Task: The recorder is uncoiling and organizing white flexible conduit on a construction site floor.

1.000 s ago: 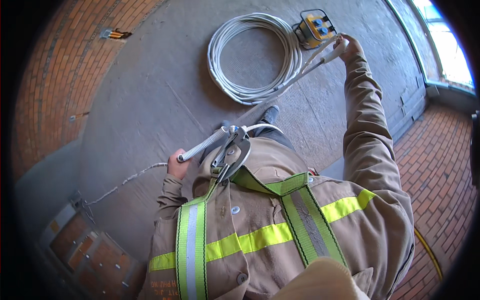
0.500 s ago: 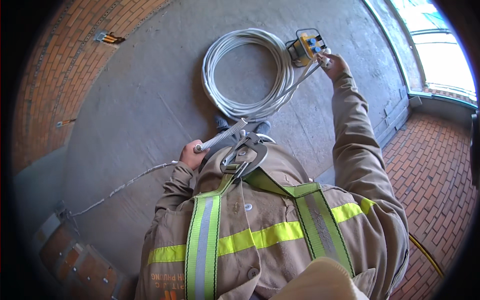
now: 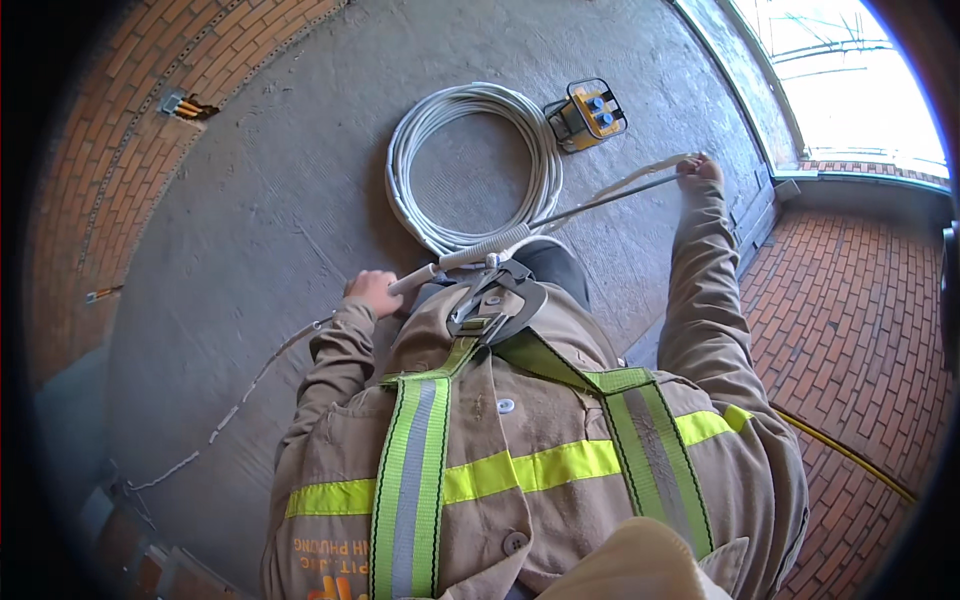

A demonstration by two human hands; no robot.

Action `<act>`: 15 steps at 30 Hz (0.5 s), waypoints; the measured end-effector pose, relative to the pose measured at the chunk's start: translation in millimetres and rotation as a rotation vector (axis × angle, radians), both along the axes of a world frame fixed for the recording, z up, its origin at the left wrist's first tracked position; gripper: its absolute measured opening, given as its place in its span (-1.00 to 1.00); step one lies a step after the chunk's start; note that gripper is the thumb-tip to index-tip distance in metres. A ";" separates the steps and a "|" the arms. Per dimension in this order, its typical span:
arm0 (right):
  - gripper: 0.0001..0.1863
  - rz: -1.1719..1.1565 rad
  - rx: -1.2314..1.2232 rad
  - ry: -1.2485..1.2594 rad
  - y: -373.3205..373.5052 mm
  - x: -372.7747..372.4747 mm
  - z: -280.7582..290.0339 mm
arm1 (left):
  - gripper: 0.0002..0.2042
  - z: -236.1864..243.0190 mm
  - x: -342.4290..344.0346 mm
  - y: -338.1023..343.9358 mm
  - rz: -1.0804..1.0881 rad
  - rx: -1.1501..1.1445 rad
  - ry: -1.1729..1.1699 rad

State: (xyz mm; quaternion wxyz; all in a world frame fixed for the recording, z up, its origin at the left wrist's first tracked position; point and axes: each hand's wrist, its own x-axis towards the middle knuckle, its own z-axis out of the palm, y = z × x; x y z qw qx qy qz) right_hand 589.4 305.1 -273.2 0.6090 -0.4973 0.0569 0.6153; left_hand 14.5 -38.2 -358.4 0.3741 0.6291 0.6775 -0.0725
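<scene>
My left hand [image 3: 375, 291] is closed round a white conduit [image 3: 412, 280], by my left hip. A ribbed sleeve [image 3: 485, 249] continues from it across the front of my waist. Far out to the right, my right hand [image 3: 702, 172] pinches the ends of a grey cable [image 3: 622, 198] and a pale, flat-looking strand [image 3: 640, 176]. Both run back toward the ribbed sleeve; where they enter it is not clear. On the floor ahead lies a large coil of white-grey conduit [image 3: 400, 165]. From behind my left hand a thin, wrapped-looking line [image 3: 212, 437] trails to the lower left.
A yellow power box [image 3: 578, 132] with a black tube frame and blue sockets stands just right of the coil. Brick wall with an orange-conduit outlet box [image 3: 182, 104] rises at left. A bright opening [image 3: 850, 100] and brickwork [image 3: 840, 310] lie right, with a yellow hose [image 3: 850, 458].
My right hand has moved right, away from the power box, drawing the cable and strand out straighter. The ribbed sleeve has swung from pointing up to lying across my waist.
</scene>
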 end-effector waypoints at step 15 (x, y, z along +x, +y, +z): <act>-0.63 0.011 -0.003 -0.163 88.0 43.1 -1.3 | -0.70 -73.9 -33.8 -35.0 0.274 0.072 -0.650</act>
